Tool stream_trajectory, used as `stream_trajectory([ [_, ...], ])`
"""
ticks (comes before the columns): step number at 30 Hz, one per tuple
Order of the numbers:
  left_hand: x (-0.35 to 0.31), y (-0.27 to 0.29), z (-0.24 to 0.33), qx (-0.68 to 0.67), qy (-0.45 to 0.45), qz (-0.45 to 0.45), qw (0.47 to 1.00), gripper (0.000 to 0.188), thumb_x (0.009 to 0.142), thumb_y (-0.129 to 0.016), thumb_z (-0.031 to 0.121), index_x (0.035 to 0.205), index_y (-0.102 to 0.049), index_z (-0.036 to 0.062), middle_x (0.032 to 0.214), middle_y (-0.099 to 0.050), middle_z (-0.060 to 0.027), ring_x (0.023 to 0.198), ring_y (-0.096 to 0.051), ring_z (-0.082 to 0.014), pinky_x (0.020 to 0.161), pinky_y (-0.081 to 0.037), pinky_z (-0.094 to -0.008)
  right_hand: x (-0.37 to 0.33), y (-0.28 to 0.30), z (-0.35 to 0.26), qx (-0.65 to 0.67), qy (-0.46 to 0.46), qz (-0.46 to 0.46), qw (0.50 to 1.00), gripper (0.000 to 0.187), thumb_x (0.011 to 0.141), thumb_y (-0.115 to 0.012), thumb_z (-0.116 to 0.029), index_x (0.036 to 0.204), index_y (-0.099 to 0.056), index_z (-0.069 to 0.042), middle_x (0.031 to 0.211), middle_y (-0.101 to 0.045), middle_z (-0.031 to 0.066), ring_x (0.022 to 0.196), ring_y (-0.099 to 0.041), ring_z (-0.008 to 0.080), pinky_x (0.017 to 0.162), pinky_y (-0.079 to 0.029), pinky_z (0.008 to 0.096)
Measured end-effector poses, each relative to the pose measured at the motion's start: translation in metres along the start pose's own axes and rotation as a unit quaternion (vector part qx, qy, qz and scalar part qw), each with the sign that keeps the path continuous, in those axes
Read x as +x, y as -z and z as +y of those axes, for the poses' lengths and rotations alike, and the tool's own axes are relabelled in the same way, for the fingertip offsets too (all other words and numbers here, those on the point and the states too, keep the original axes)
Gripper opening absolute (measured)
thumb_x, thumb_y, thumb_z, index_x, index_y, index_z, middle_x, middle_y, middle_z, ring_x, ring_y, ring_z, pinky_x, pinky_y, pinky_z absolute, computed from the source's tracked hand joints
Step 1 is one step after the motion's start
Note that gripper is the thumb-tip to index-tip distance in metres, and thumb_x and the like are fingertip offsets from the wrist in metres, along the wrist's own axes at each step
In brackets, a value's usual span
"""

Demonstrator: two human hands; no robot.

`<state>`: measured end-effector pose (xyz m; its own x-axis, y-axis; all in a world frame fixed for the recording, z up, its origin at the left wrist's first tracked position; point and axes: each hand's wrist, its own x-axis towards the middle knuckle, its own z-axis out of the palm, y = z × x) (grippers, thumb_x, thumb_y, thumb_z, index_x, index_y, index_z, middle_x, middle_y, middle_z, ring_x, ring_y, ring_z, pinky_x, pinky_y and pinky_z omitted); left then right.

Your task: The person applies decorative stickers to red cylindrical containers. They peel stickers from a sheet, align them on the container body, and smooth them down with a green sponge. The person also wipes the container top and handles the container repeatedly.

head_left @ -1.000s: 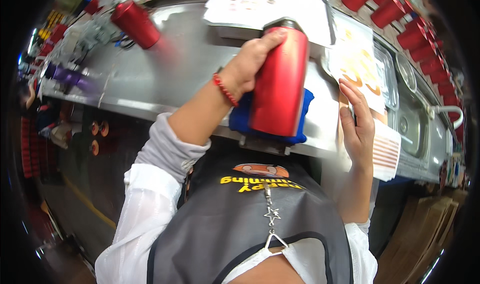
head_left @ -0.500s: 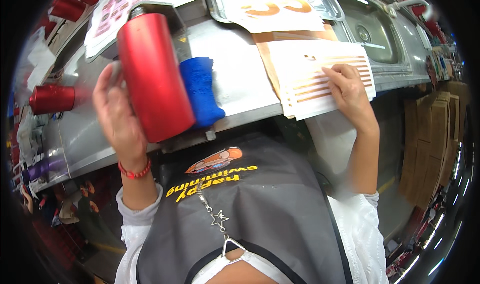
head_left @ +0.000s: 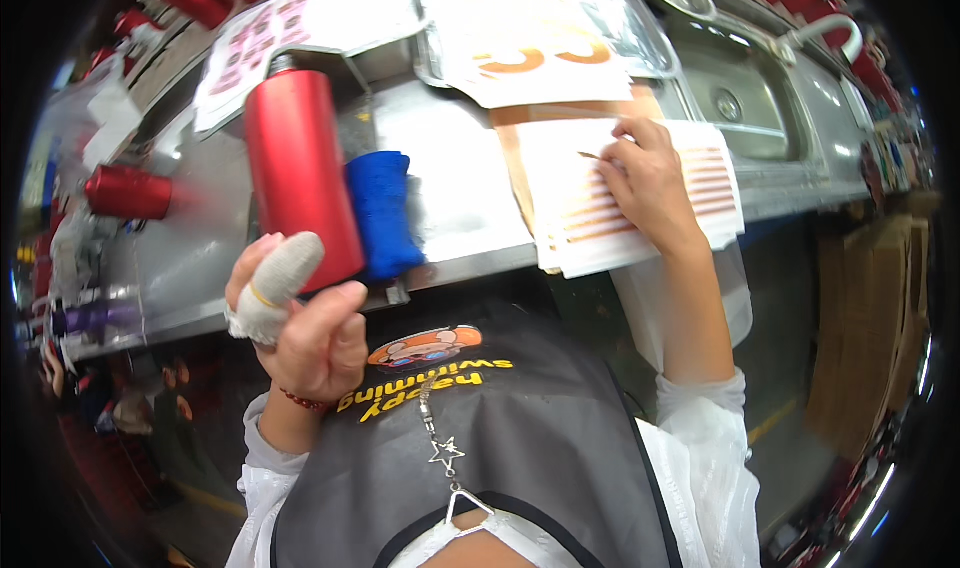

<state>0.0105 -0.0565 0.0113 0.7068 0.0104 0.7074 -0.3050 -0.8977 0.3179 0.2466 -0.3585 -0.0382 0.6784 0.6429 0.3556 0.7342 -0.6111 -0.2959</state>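
A red metal bottle (head_left: 302, 173) stands on a stand at the left of the steel counter, its threaded neck pointing away from me. Near its base is my left hand (head_left: 310, 333), open and empty, with a pale cloth cover (head_left: 275, 283) over one finger. Beside the bottle lies a folded blue cloth (head_left: 383, 213). On the right, a stack of white sheets with brown stripes (head_left: 710, 193) reaches over the counter's front edge. My right hand (head_left: 645, 183) is above it, thumb and finger pinched on a thin brown strip (head_left: 590, 155).
Behind the striped sheets, a metal tray (head_left: 645, 38) holds more printed sheets (head_left: 530, 38). A sink (head_left: 755, 98) with a faucet is at the far right. Another red bottle (head_left: 130, 192) lies at the left. Pink-printed sheets (head_left: 250, 58) are at the back left. Cardboard (head_left: 865, 328) stands at right.
My left hand has come off the bottle's left side and moved nearer to me, below its base. My right hand has shifted left across the striped sheet and now pinches a strip.
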Motion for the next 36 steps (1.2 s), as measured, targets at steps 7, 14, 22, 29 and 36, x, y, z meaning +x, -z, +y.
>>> stream_trajectory([
  [7, -0.047, 0.002, -0.057, 0.009, 0.148, -0.063, 0.987, 0.1, 0.083, -0.079, 0.045, 0.151, -0.03, -0.0099, 0.148, -0.042, -0.0273, 0.138, -0.041, -0.0429, 0.116, -0.029, -0.0496, 0.002, 0.038, -0.031, 0.204, -0.092, 0.001, 0.975, 0.007, 0.085, -0.068, -0.001, 0.087, -0.063, 0.002, 0.108, -0.058, 0.012, 0.104, -0.057, 0.0273, 0.089, -0.045, 0.0351],
  [14, -0.042, 0.01, -0.065, 0.095, 0.088, -0.047, 0.99, 0.096, 0.079, -0.08, 0.051, 0.149, -0.043, -0.0027, 0.131, -0.057, -0.0243, 0.122, -0.052, -0.0414, 0.112, -0.03, -0.0585, 0.023, 0.031, -0.109, 0.225, 0.025, -0.023, 0.974, 0.009, 0.081, -0.075, -0.003, 0.085, -0.068, -0.002, 0.111, -0.055, 0.0118, 0.106, -0.053, 0.0292, 0.091, -0.043, 0.038],
  [22, -0.056, -0.004, -0.074, 0.03, 0.109, 0.002, 0.994, 0.092, 0.083, -0.075, 0.054, 0.148, -0.044, -0.0026, 0.129, -0.058, -0.0242, 0.123, -0.052, -0.0416, 0.113, -0.032, -0.0571, 0.05, 0.007, -0.184, 0.25, 0.126, -0.037, 0.959, 0.014, 0.076, -0.078, -0.001, 0.086, -0.069, -0.006, 0.109, -0.055, 0.0124, 0.108, -0.051, 0.0321, 0.091, -0.042, 0.0415],
  [29, -0.039, 0.017, -0.065, 0.103, 0.074, -0.045, 0.991, 0.087, 0.079, -0.079, 0.047, 0.143, -0.05, -0.0031, 0.126, -0.061, -0.0222, 0.124, -0.052, -0.0379, 0.114, -0.03, -0.0572, 0.059, 0.01, -0.206, 0.237, 0.14, -0.075, 0.958, 0.013, 0.078, -0.078, 0.0, 0.087, -0.07, -0.005, 0.112, -0.056, 0.0136, 0.109, -0.055, 0.0296, 0.088, -0.045, 0.0381],
  [36, -0.019, 0.033, -0.064, -0.051, 0.067, -0.07, 0.994, 0.08, 0.08, -0.077, 0.053, 0.138, -0.055, 0.0026, 0.138, -0.051, -0.022, 0.133, -0.042, -0.0398, 0.115, -0.025, -0.0582, 0.061, 0.007, -0.216, 0.233, 0.154, -0.07, 0.958, 0.016, 0.075, -0.078, -0.001, 0.087, -0.069, -0.005, 0.111, -0.056, 0.0144, 0.108, -0.054, 0.0326, 0.091, -0.043, 0.0422],
])
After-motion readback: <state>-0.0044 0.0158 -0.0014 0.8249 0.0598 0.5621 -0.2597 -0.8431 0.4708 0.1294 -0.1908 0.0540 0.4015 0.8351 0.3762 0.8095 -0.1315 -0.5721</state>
